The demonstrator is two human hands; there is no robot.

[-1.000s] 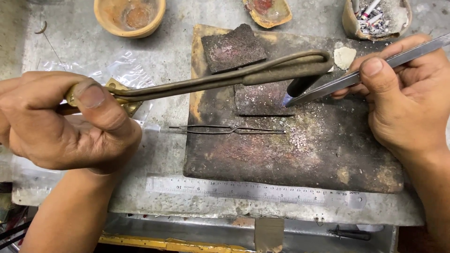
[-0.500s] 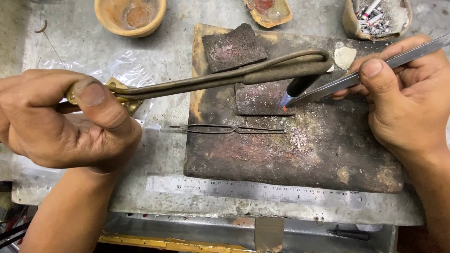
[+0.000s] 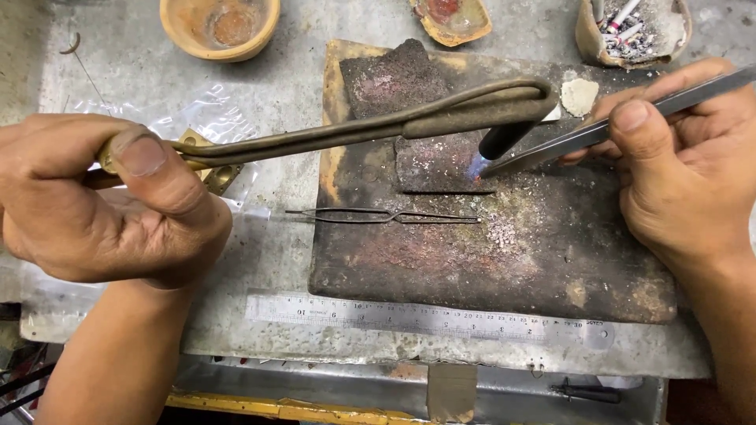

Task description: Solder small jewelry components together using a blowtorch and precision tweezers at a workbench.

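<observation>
My left hand (image 3: 102, 201) grips the brass handle of a long torch (image 3: 378, 126) whose looped tube bends down to a dark nozzle. A small blue flame (image 3: 476, 167) burns at the nozzle's mouth, over a small dark block (image 3: 433, 161). My right hand (image 3: 685, 161) holds grey metal tweezers (image 3: 583, 134) whose tips meet the flame on that block. Both rest on a large charred soldering board (image 3: 472, 252). A second dark block (image 3: 386, 75) lies behind. A thin pair of wire tweezers (image 3: 378, 215) lies across the board's left edge.
A steel ruler (image 3: 417, 317) lies along the board's near edge. A clay bowl (image 3: 220, 24) stands at the back left, a broken dish (image 3: 453, 16) at back centre, a pot of stubs (image 3: 634, 27) at back right. Clear plastic (image 3: 181, 118) lies under the torch handle.
</observation>
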